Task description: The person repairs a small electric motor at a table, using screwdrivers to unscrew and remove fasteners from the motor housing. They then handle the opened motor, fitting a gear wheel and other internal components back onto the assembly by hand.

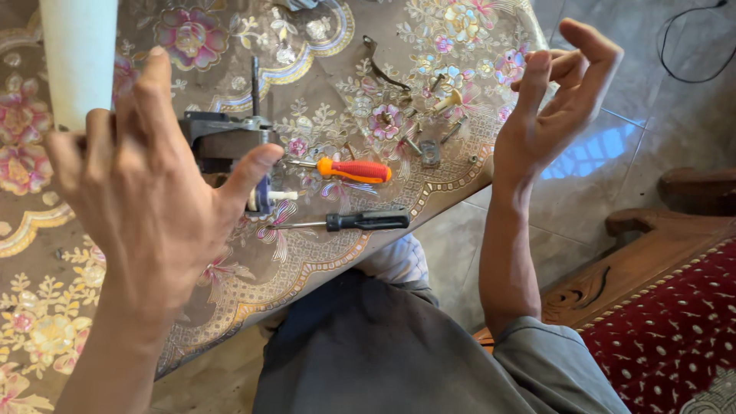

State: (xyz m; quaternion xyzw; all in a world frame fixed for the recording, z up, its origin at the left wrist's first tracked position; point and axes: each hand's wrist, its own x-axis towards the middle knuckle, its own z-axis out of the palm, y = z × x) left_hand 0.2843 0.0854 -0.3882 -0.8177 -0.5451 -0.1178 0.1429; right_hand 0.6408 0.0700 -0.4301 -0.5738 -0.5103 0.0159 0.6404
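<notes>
Left hand: my left hand [146,192] is raised over the bench [322,253], fingers spread, holding nothing; its back faces me.
Right hand: my right hand [556,100] is lifted past the bench's edge, fingers loosely curled, also holding nothing.
Nearest thing: the small motor [226,146], a dark metal block with a thin shaft sticking up away from me, sits just beyond my left thumb, partly hidden by that hand.
Tools: the orange screwdriver [349,169] and the black screwdriver [356,221] lie between my hands, both long axes running left to right, handles toward my right hand, tips pointing at the motor.
Which is nearer: the left hand is nearest the motor; the right is well apart from it.
Other bits: loose screws and brackets [429,146] are scattered near my right hand; a white tube [77,54] stands at the far left.
</notes>
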